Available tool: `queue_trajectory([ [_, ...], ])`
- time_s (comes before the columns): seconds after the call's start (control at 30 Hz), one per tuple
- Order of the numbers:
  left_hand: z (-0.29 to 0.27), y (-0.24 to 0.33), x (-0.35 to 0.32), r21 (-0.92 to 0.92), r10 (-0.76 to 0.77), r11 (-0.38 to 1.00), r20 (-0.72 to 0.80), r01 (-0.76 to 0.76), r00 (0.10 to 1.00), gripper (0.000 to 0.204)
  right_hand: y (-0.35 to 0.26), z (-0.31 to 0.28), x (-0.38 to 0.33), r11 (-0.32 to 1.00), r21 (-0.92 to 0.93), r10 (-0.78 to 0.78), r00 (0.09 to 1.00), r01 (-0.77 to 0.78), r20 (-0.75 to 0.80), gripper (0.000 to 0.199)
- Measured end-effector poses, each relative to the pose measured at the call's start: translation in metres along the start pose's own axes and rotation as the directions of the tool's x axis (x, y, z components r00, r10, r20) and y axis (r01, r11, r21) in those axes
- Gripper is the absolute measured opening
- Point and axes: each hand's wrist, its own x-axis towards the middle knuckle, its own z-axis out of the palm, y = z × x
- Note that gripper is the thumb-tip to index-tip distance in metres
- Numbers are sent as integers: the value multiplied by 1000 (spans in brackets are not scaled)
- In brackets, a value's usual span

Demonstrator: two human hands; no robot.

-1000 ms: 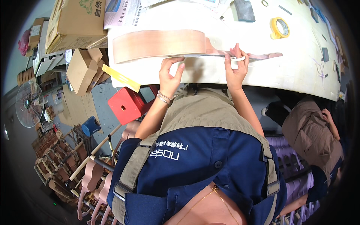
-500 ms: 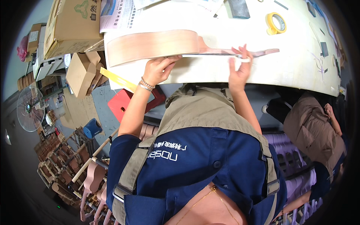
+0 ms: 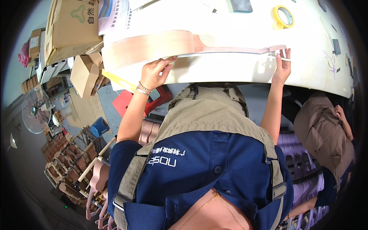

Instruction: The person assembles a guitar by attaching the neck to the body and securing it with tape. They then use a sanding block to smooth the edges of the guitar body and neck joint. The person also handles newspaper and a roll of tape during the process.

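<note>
An unfinished pale-wood guitar [image 3: 153, 46] rests on its side on the white table, its neck [image 3: 230, 50] pointing right. My left hand [image 3: 154, 73] grips the near edge of the body close to the waist, fingers stretched along it and thumb bent beneath. At the far right end, the fingers of my right hand [image 3: 283, 68] are at the headstock [image 3: 276, 48]. A thin white stick [image 3: 286, 59] juts out between those fingers. The side of the guitar facing me is seen only as a narrow edge.
Yellow tape roll [image 3: 284, 17] and a dark grey block [image 3: 241, 5] lie on the table [image 3: 214, 71]. Cardboard boxes [image 3: 73, 30] stand at the left, above a red stool-like object [image 3: 124, 101]. A fan [image 3: 35, 110] is farther left. Another person [image 3: 322, 122] sits at the right.
My right hand has slid rightward from the middle of the neck to the headstock. The guitar sits slightly farther left in view, with my left hand still at its body.
</note>
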Motion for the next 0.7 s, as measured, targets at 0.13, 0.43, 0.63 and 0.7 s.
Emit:
queue_trajectory([
  [0.13, 6, 3, 0, 13, -7, 1000, -13, 8, 1000, 21, 8, 1, 3, 997, -57, -50, 999, 49, -12, 61],
  [0.43, 25, 22, 14, 186, 92, 977, 68, -103, 993, 44, 9, 1, 2, 990, -84, -110, 994, 109, -7, 57],
  [0.63, 33, 34, 21, 285, 152, 939, 154, -191, 976, 61, 0, 7, -1, 987, -112, -117, 993, 112, -30, 57],
  [0.7, 34, 35, 21, 280, 164, 939, 154, -202, 974, 64, 0, 7, -2, 984, -135, -125, 992, 120, -29, 56],
])
